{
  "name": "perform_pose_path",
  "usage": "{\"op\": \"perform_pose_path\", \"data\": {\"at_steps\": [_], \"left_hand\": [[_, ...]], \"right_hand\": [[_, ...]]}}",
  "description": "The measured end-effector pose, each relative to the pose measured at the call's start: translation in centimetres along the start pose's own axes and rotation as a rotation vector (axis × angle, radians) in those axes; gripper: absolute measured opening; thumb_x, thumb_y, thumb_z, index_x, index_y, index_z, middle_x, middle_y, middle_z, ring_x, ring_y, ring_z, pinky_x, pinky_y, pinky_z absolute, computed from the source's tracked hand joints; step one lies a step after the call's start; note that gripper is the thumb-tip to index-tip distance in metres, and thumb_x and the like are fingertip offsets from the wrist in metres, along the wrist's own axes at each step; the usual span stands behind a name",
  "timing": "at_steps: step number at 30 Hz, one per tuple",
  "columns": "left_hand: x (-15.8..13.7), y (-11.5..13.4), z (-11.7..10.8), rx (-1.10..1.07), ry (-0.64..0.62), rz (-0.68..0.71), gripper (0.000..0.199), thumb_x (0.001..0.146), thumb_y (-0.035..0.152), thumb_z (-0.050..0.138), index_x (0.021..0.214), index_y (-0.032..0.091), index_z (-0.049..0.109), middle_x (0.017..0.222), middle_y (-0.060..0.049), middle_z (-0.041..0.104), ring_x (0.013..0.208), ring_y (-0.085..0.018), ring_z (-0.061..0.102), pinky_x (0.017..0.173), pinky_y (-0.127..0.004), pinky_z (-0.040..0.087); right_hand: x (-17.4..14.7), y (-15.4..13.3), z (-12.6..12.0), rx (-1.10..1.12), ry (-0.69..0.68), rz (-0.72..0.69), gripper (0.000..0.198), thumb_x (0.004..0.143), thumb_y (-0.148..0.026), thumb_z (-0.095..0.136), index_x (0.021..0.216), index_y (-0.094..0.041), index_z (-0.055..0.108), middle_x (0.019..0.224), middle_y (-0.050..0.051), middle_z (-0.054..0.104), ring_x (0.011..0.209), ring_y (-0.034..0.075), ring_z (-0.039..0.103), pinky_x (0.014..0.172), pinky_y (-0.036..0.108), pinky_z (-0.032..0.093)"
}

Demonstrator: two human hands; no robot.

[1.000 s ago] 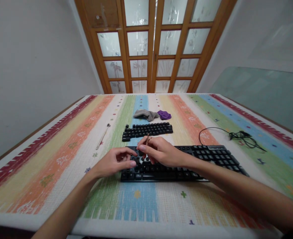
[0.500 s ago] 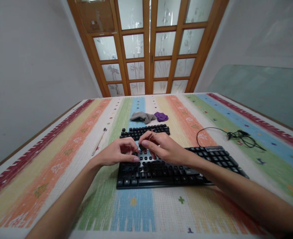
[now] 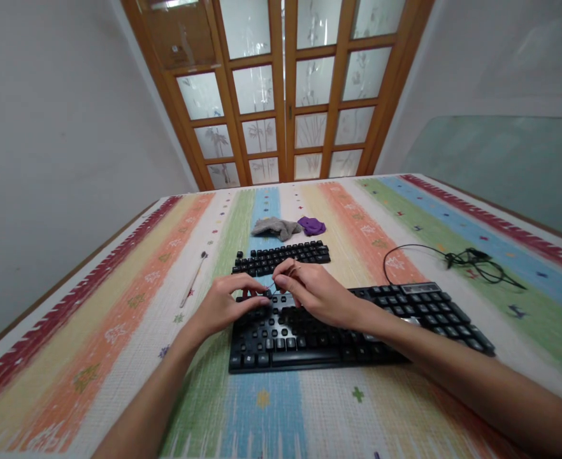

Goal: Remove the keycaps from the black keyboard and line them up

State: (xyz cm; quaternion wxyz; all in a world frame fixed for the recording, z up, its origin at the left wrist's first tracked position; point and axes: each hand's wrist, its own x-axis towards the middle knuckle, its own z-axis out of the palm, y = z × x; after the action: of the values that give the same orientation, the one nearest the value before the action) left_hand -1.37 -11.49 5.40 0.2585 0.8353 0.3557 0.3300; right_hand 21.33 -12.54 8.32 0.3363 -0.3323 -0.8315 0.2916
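A black keyboard (image 3: 304,358) lies before me, with many keycaps off its left part and bare key stems showing. My left hand (image 3: 236,303) is over its upper left corner, thumb and forefinger pinched around a small black keycap (image 3: 267,294). My right hand (image 3: 317,294) is just to the right, its fingers closed on a thin wire-like tool (image 3: 274,284) whose tip reaches towards that keycap. The right hand and forearm hide the keyboard's middle. Behind the keyboard, removed keycaps (image 3: 281,257) stand in rows on the cloth.
A slim brush (image 3: 194,280) lies to the left. A grey cloth (image 3: 276,227) and a purple cloth (image 3: 312,225) sit at the back. The keyboard's coiled cable (image 3: 476,260) rests at the right. A striped tablecloth (image 3: 132,299) covers the table.
The dark keycap at my right fingertips now shows between my left fingertips, and the thin wire shows at the right hand. The view has shifted slightly.
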Motion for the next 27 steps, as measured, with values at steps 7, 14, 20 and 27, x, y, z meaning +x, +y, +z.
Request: {"op": "perform_pose_path", "data": {"at_steps": [7, 14, 20, 27], "left_hand": [[-0.5, -0.1, 0.4, 0.169, -0.038, 0.098, 0.009, 0.087, 0.024, 0.067, 0.094, 0.018, 0.067, 0.083, -0.002, 0.069, 0.074, -0.014, 0.063, 0.071, -0.027, 0.051], [-0.5, -0.9, 0.9, 0.165, 0.055, 0.169, 0.010, 0.086, 0.020, 0.064, 0.096, 0.018, 0.065, 0.103, -0.007, 0.060, 0.098, -0.019, 0.061, 0.088, -0.034, 0.052], [-0.5, -1.4, 1.0, 0.139, 0.153, 0.134, 0.009, 0.085, 0.021, 0.066, 0.093, 0.019, 0.067, 0.113, -0.009, 0.055, 0.109, -0.022, 0.056, 0.084, -0.034, 0.054], [-0.5, -1.5, 1.5, 0.037, 0.194, 0.059, 0.010, 0.084, 0.025, 0.068, 0.092, 0.019, 0.070, 0.116, -0.010, 0.054, 0.106, -0.022, 0.056, 0.077, -0.031, 0.055]], "right_hand": [[-0.2, 0.7, 0.8, -0.063, -0.007, 0.033, 0.027, 0.102, -0.031, 0.039, 0.095, -0.016, 0.060, 0.079, 0.004, 0.064, 0.069, 0.015, 0.058, 0.069, 0.029, 0.042], [-0.2, 1.0, 1.4, -0.088, 0.021, 0.008, 0.028, 0.102, -0.033, 0.040, 0.096, -0.016, 0.062, 0.090, 0.007, 0.068, 0.075, 0.017, 0.061, 0.073, 0.030, 0.044], [0.0, 1.0, 1.3, -0.060, 0.074, 0.046, 0.027, 0.102, -0.033, 0.042, 0.094, -0.016, 0.061, 0.087, 0.006, 0.067, 0.075, 0.016, 0.061, 0.072, 0.030, 0.043], [0.3, 0.7, 0.5, 0.034, 0.089, 0.102, 0.028, 0.102, -0.034, 0.042, 0.087, -0.016, 0.059, 0.079, 0.003, 0.064, 0.066, 0.013, 0.058, 0.065, 0.027, 0.042]]}}
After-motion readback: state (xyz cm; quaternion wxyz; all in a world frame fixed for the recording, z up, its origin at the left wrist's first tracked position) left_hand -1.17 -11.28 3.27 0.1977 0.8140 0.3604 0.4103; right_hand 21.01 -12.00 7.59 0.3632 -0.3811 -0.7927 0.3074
